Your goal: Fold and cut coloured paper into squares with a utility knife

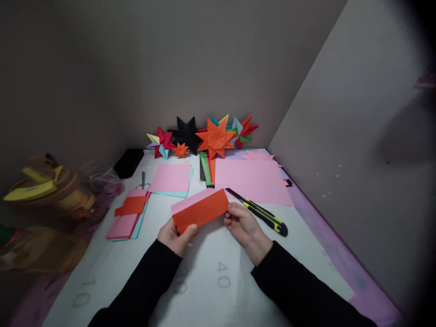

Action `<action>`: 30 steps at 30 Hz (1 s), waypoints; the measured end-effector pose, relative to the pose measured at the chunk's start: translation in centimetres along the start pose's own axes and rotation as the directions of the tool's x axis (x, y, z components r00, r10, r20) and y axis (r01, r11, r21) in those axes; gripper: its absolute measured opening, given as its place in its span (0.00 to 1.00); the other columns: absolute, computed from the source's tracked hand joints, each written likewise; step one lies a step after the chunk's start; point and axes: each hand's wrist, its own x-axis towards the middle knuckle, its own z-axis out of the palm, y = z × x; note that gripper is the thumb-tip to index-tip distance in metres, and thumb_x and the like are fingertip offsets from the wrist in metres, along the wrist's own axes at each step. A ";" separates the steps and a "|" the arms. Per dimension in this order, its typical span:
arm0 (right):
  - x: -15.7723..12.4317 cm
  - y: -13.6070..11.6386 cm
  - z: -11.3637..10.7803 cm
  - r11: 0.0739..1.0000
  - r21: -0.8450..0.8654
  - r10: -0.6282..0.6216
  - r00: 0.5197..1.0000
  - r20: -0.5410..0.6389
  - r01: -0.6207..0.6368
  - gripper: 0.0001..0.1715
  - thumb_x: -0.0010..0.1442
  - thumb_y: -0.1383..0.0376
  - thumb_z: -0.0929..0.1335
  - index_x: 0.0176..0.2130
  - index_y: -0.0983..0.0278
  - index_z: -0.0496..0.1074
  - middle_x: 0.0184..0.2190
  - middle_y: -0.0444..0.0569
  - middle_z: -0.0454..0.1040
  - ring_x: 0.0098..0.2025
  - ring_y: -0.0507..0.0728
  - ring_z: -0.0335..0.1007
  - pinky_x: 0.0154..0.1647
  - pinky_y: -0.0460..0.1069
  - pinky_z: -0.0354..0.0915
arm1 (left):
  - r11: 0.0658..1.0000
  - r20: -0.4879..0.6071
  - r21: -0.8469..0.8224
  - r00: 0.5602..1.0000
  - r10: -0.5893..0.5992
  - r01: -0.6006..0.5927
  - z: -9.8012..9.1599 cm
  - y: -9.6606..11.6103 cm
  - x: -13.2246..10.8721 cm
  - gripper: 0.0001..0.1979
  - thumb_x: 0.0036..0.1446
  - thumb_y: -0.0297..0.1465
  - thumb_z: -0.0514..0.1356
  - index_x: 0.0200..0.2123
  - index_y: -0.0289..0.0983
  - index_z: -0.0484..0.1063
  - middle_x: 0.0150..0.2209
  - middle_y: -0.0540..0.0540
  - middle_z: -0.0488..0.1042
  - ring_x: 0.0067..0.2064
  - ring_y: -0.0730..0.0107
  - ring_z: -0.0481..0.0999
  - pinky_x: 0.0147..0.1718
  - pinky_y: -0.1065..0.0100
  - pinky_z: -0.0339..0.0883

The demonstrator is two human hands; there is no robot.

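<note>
An orange paper strip (200,212), with a pink sheet (190,200) showing behind its upper edge, is raised above the white mat. My left hand (177,236) grips its lower left part, thumb on the orange face. At the right end, my right hand (243,225) pinches the corner between thumb and fingers. A black and yellow cutter knife (265,215) lies just beyond my right hand. Left of my hands rests a pile of pink, red and teal papers (122,226) with an orange piece (132,205) on top.
Folded paper stars (216,137) lean against the back wall. Pink squares (170,177) and a large pink sheet (254,179) lie on the mat (272,281). Small scissors (143,181) and a black phone-like object (129,162) are at the back left, with a brown container (68,195) farther left.
</note>
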 end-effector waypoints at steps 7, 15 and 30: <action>0.1 -0.6 -0.2 0.984 -0.157 -0.060 0.983 0.174 0.088 0.17 0.51 0.52 0.70 0.34 0.62 0.72 0.31 0.47 0.75 0.33 0.54 0.70 0.33 0.49 0.65 | 0.988 0.053 -0.115 0.994 -0.093 0.099 -1.1 -0.7 0.8 0.24 0.38 0.39 0.68 0.38 0.32 0.70 0.30 0.44 0.78 0.27 0.67 0.76 0.29 0.65 0.71; -0.6 0.2 0.1 0.889 -0.384 -0.146 0.949 0.279 0.250 0.13 0.49 0.62 0.74 0.36 0.65 0.75 0.31 0.49 0.78 0.32 0.56 0.73 0.38 0.51 0.66 | 0.990 0.279 -0.048 0.954 -0.112 0.131 -1.8 -1.4 1.2 0.21 0.40 0.39 0.68 0.36 0.32 0.71 0.25 0.44 0.77 0.24 0.67 0.76 0.18 0.73 0.61; -0.2 0.4 -0.3 0.837 -0.452 -0.199 0.942 0.271 0.307 0.14 0.49 0.59 0.73 0.35 0.64 0.74 0.30 0.48 0.77 0.33 0.57 0.72 0.36 0.52 0.66 | 0.991 -0.029 -0.112 0.997 0.074 -0.076 -1.7 0.3 1.5 0.28 0.37 0.34 0.68 0.41 0.40 0.58 0.34 0.47 0.76 0.27 0.72 0.76 0.30 0.69 0.68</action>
